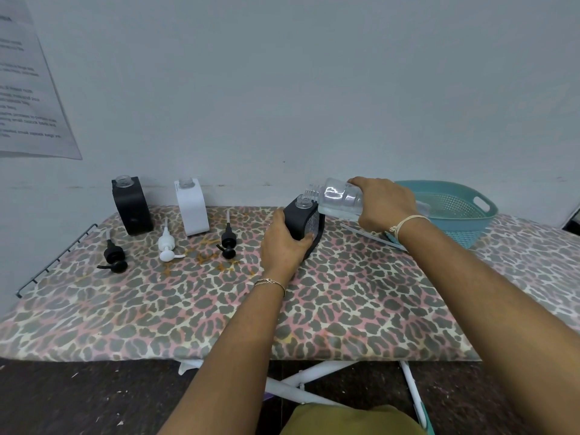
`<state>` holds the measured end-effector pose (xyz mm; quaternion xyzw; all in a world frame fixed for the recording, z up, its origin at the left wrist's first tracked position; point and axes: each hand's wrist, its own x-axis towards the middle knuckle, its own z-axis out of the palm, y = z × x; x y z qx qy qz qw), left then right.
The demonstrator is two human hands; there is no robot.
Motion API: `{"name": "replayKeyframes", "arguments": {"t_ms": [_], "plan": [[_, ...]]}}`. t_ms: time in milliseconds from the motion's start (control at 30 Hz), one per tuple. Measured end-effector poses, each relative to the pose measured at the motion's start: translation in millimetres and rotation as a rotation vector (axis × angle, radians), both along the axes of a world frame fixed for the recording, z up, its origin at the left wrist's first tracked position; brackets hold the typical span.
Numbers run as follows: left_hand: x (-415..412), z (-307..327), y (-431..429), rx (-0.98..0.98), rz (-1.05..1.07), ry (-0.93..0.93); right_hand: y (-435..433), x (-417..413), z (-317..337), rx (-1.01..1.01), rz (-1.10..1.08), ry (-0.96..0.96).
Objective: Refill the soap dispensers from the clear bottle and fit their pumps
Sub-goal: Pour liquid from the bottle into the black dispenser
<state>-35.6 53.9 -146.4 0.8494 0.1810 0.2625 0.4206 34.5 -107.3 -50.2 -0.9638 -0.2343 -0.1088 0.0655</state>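
My left hand (282, 243) grips a black dispenser (303, 219) standing on the leopard-print board; its clear neck is uncapped. My right hand (384, 204) holds the clear bottle (340, 197) tipped almost flat, its open mouth just above the dispenser's neck, with liquid pooled along its lower side. At the back left stand another black dispenser (131, 205) and a white dispenser (191, 207), both without pumps. Three loose pumps lie in front of them: a black pump (113, 257), a white pump (167, 244) and a second black pump (228, 241).
A teal perforated basket (461, 215) sits at the back right, behind my right wrist. A thin white stick (370, 235) lies by it. The ironing board (219, 309) has a wire rack (56, 260) at its left end. A wall stands close behind.
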Motion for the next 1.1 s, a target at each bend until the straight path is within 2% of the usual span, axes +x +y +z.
{"name": "replayKeyframes", "arguments": {"t_ms": [367,1100], "plan": [[-0.8,-4.9,3.9,0.114,-0.010,0.055,-0.1,-1.1,0.8,-0.006,0.002,0.010],[3.1,-10.0,4.1,0.138,0.025,0.072,1.3,-1.4,1.3,-0.006,-0.004,0.001]]}}
